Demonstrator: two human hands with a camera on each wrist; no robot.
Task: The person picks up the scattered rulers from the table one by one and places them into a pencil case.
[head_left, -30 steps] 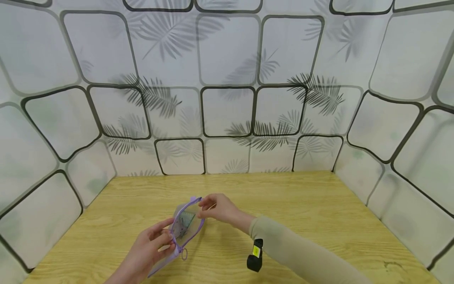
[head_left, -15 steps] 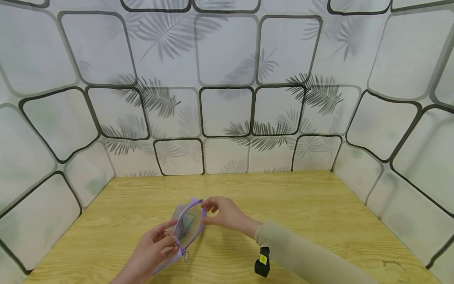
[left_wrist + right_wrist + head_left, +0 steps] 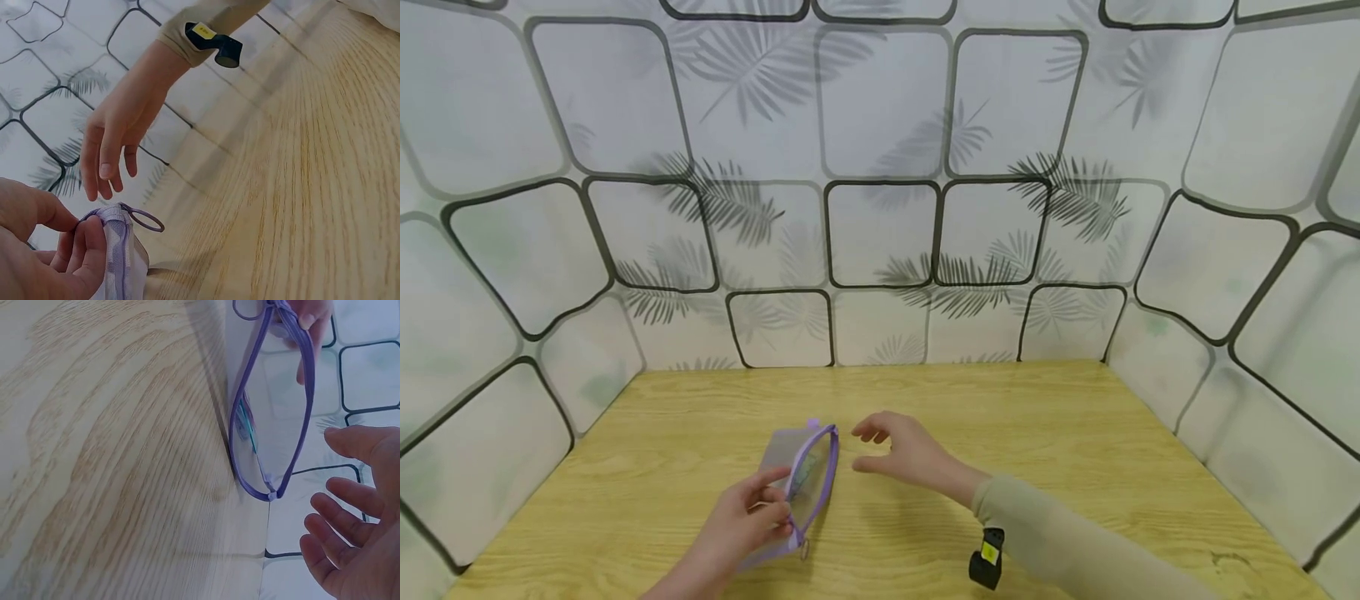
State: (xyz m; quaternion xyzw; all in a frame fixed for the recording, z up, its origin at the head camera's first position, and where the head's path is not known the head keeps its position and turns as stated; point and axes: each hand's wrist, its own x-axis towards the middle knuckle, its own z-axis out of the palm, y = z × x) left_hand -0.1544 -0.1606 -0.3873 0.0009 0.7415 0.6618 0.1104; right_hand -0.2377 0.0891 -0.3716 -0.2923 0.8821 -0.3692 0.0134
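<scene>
A translucent zipper pouch [image 3: 781, 448] with purple trim stands on the wooden table, its mouth gaping to the right. Thumb and fingers of my left hand [image 3: 741, 521] pinch its near edge beside the zipper end, where a purple pull ring [image 3: 150, 221] hangs. Inside the pouch, something flat and greenish [image 3: 247, 430] shows through the opening; its kind is unclear. My right hand [image 3: 913, 452] is just right of the mouth, apart from it, fingers loosely bent and thumb spread, holding nothing. The right wrist view shows that palm [image 3: 381, 544] facing up beside the purple zipper rim [image 3: 308, 394].
The wood-grain table [image 3: 1037, 417] extends around both hands. Patterned cloth walls [image 3: 880, 233] with leaf prints enclose it at the back and on both sides. A black wrist camera [image 3: 987, 560] hangs below the right sleeve.
My right hand has let go of the pouch's far rim and drawn back to the right. The left hand and the pouch have shifted slightly right, with the mouth still open.
</scene>
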